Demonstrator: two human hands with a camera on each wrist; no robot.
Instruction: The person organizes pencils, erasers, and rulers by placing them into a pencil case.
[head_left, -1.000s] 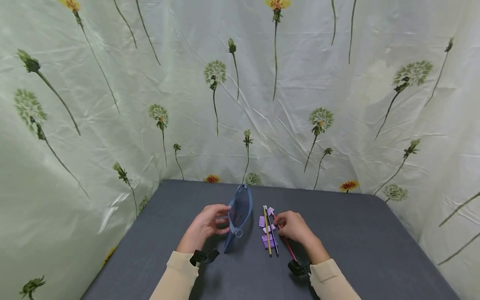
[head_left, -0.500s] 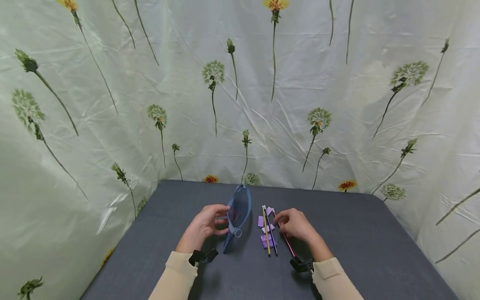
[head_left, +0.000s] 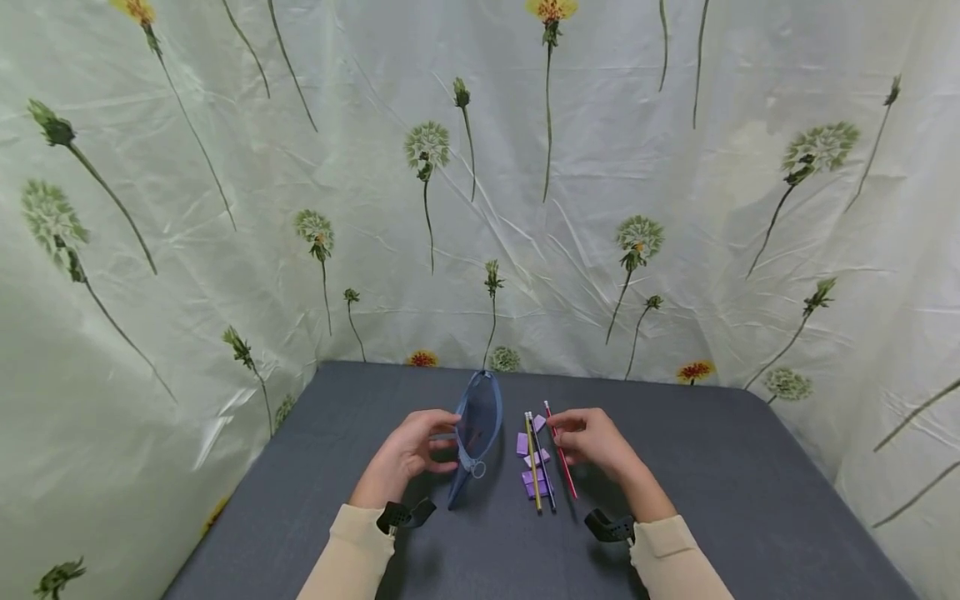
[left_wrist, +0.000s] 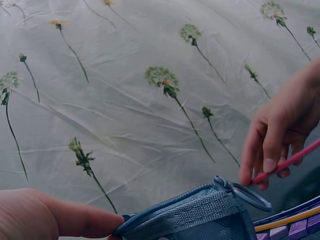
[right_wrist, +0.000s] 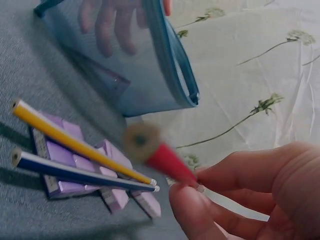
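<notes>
Within right hand [head_left: 596, 440], pinched — red pencil [head_left: 564, 463]

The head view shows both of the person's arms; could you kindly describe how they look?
The left sleeve and right sleeve are cream and long. The left band and right band at the wrists are black. The left hand and right hand are ungloved.

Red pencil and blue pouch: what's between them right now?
In the head view, the yellow pencil and dark blue pencil, lying across purple blocks, are between the red pencil and blue pouch.
</notes>
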